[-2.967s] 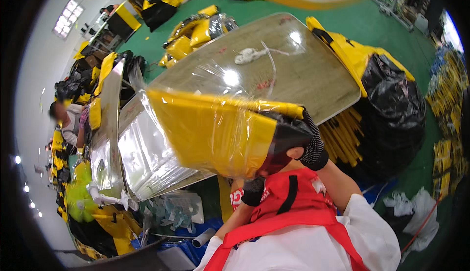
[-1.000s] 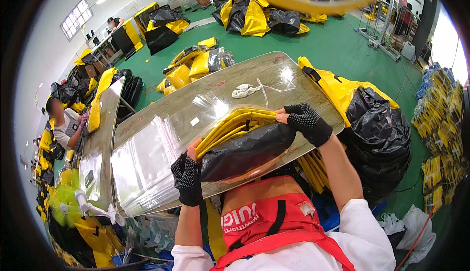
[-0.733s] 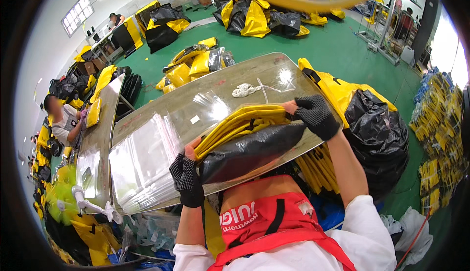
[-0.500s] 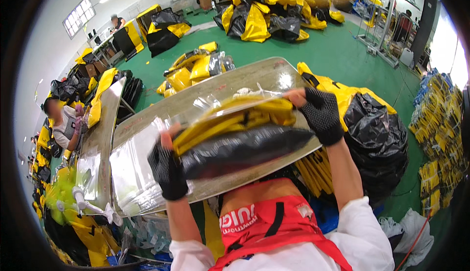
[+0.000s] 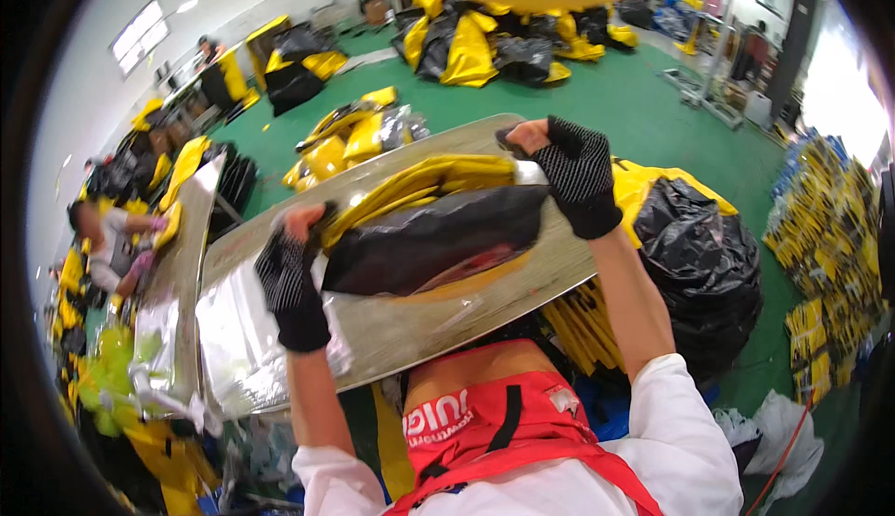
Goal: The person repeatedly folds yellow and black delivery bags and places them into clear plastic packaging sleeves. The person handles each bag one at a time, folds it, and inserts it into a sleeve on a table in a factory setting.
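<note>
Both grips are closed on a folded yellow-and-black bundle: the gloved left hand at its near-left end, the gloved right hand at its far-right end, above a shiny metal surface. Beside the right arm stands a stuffed black bag.

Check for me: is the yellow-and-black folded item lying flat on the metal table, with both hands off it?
No: the left hand and right hand grip opposite ends of the yellow-and-black folded item.

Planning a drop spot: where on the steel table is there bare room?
Bare steel table lies along the near edge, between the black-and-yellow folded bundle and the red apron. Centre is crowded by the bundle, left hand and right hand; clear plastic sheets cover the left end.
</note>
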